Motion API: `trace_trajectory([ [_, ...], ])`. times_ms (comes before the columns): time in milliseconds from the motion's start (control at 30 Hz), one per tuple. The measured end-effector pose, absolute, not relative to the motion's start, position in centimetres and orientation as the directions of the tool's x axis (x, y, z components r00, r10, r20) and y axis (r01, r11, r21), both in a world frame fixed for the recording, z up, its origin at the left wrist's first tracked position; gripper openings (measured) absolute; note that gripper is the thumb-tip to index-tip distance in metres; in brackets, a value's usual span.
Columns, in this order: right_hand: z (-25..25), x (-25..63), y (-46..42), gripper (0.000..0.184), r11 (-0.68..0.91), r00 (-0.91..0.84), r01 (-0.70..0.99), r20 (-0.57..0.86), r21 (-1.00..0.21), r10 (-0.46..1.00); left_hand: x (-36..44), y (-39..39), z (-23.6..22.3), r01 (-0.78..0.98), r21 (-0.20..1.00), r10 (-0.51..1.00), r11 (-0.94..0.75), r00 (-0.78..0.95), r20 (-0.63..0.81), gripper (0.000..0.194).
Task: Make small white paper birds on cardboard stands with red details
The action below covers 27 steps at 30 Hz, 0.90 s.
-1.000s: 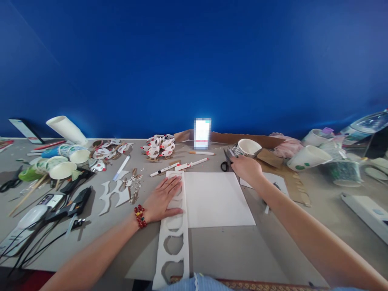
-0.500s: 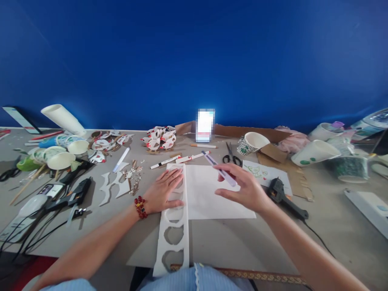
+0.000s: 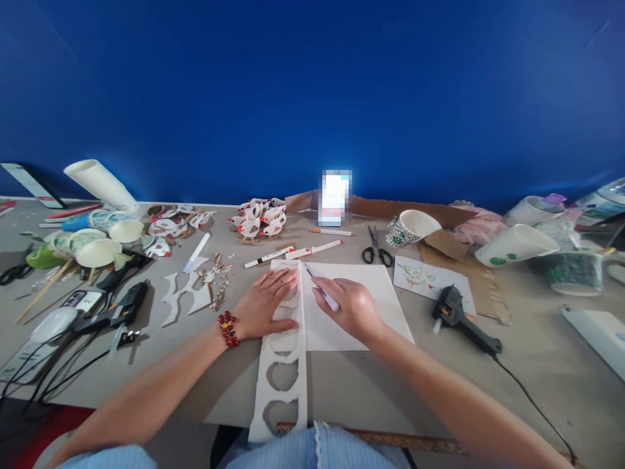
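Observation:
My left hand (image 3: 266, 306) lies flat, fingers stretched out, on a long white card strip (image 3: 282, 404) with a row of rounded cut-outs. The strip overlaps the left side of a white sheet (image 3: 361, 277). In my right hand (image 3: 349, 306) is a slim, pale lavender utility knife (image 3: 332, 300). Its tip points away from me at the strip's right edge, near the top of the sheet; I cannot tell whether it touches. White scalloped card offcuts (image 3: 188, 293) and small scraps lie left of my left hand.
Beyond my hands lie markers (image 3: 315, 249), black scissors (image 3: 377, 247) and several small white bird figures (image 3: 258, 220). On the right are a glue gun (image 3: 461, 319) with its cord, a drawing (image 3: 420, 273) and paper cups (image 3: 413, 227). Another glue gun (image 3: 124, 309) and cables lie left.
My right hand has moved left with the utility knife, bringing its tip from above the sheet to the strip's edge. The fingers have closed more tightly round it. My left hand stays in place.

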State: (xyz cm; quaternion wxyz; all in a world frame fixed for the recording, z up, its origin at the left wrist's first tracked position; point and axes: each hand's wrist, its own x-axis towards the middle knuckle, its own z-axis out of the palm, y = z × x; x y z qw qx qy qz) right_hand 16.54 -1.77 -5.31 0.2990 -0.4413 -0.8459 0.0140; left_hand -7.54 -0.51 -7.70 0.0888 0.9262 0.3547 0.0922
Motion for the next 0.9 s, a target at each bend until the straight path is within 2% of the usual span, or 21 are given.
trace_trajectory([
  [367,-6.0,16.1,-1.4,0.022,0.609,-0.441,0.749,0.490,-0.261,0.752,-7.4,-0.5,-7.5,0.649,0.243,0.684,-0.721,0.724,0.094,0.085],
  [600,-6.1,15.5,-1.4,0.023,0.636,-0.523,0.758,0.450,-0.144,0.724,-7.4,-0.5,-7.5,0.653,0.231,0.684,-0.721,0.725,0.084,0.089],
  [900,-6.1,15.1,-1.6,0.019,0.668,-0.582,0.740,0.425,-0.077,0.693,-7.5,-0.5,-7.7,0.652,0.223,0.681,-0.725,0.727,0.089,0.088],
])
